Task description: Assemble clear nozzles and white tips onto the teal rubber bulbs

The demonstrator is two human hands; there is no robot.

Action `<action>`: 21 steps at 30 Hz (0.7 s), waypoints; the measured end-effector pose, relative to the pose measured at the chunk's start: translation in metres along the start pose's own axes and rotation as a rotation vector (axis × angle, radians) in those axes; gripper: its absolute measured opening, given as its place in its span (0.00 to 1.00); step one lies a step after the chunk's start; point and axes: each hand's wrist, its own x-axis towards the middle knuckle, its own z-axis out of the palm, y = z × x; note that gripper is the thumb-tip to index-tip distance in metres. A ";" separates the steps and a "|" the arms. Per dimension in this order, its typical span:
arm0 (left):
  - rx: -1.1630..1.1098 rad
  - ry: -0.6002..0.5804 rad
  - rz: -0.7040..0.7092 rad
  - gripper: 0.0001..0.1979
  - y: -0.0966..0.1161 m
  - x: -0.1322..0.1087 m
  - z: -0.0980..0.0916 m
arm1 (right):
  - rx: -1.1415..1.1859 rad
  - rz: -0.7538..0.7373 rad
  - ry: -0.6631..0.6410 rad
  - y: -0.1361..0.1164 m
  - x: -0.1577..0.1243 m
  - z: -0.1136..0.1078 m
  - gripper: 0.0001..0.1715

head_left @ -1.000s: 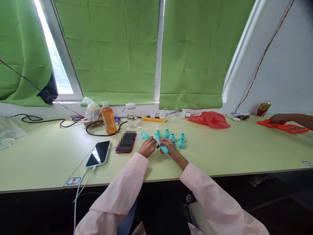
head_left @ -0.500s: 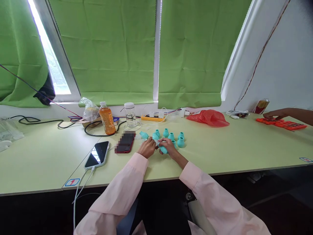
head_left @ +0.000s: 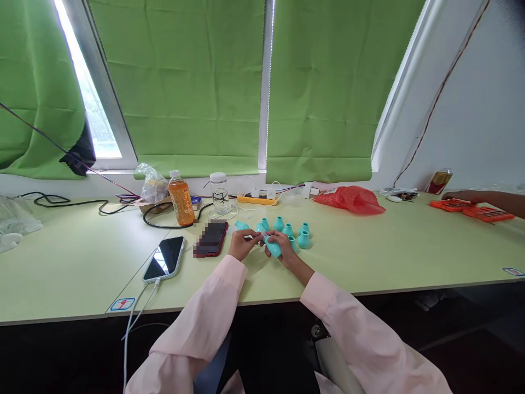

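My right hand (head_left: 284, 246) is closed around a small turquoise vase-shaped piece (head_left: 273, 249), which lies tilted with its narrow end toward my left hand. The fingers of my left hand (head_left: 243, 244) are pinched together at that end, on a small bit of whitish see-through plastic (head_left: 264, 236), too small to make out well. Several more turquoise vases (head_left: 303, 239) stand upright just beyond and to the right of my hands. Another turquoise vase (head_left: 241, 225) lies on its side behind my left hand, with clear plastic beside it.
Left of my hands lie a red-edged phone (head_left: 212, 238) and a white-cased phone (head_left: 164, 259) on a cable. Behind stand an orange drink bottle (head_left: 181, 198), a clear jar (head_left: 220, 194) and a power strip (head_left: 257, 200). Red plastic (head_left: 350, 200) and another person's hand (head_left: 461, 196) over orange pieces (head_left: 471, 209) are rightward.
My left hand has shifted slightly left and turned, its fingertips now pinching at the vase's narrow end. My right hand keeps its hold on the vase. The other person's hand has flattened slightly.
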 end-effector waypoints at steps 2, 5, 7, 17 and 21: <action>-0.038 -0.014 -0.007 0.17 -0.001 0.001 0.000 | 0.014 0.002 -0.011 -0.001 0.000 -0.001 0.06; -0.051 -0.007 0.005 0.17 -0.001 0.000 0.000 | 0.026 0.000 -0.009 -0.001 -0.001 -0.001 0.06; -0.029 0.016 0.033 0.15 0.000 0.000 0.001 | 0.027 -0.005 0.007 0.000 -0.001 0.000 0.06; 0.174 0.045 0.184 0.14 0.003 -0.002 0.011 | -0.003 -0.051 0.109 0.003 0.002 0.001 0.07; 0.196 0.006 0.174 0.11 0.005 -0.003 0.007 | -0.017 -0.056 0.102 0.002 0.001 0.000 0.09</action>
